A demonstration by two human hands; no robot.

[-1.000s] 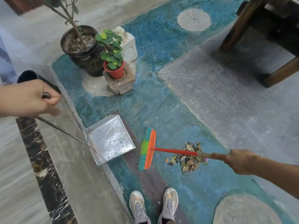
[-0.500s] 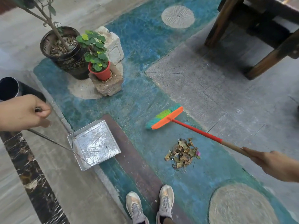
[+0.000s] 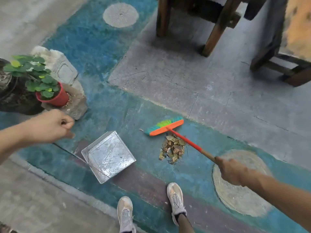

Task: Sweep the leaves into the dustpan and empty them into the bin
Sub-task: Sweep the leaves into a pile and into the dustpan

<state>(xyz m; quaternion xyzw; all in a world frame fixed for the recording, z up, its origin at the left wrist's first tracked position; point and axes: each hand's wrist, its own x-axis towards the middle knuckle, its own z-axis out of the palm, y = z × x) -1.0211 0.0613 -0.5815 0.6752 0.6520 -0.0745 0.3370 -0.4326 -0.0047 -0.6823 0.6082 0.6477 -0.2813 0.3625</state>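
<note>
**Desk:** Head view: what stage is this?

**Photographer:** Sweeping, with the stroke not yet made, by my reading. The right hand (image 3: 234, 170) is closed round the wooden end of the broom (image 3: 185, 140). The broom's head sits on the floor (image 3: 107, 101) just beyond the leaves (image 3: 173, 148), touching the pile's far edge. The left hand (image 3: 50, 126) is fisted, apparently round the top of the thin wire handle running down to the dustpan (image 3: 109, 155). The pan lies flat and holds no leaves, left of the pile and apart from it.

**Desk:** And next?

**Photographer:** Likely a pull of the bristles toward the pan, with the pan's open lip brought up against the pile. No bin is in shot.

**Desk:** Materials?

**Photographer:** The pan is square, scuffed sheet metal with low walls. The broom head is an orange plastic bar with green and blue bristles. Its stick is red-sleeved near the head, then bare wood. The leaves are dry, brown and curled, a loose heap that should scatter easily. The floor is rough painted concrete, teal beside grey.
</note>
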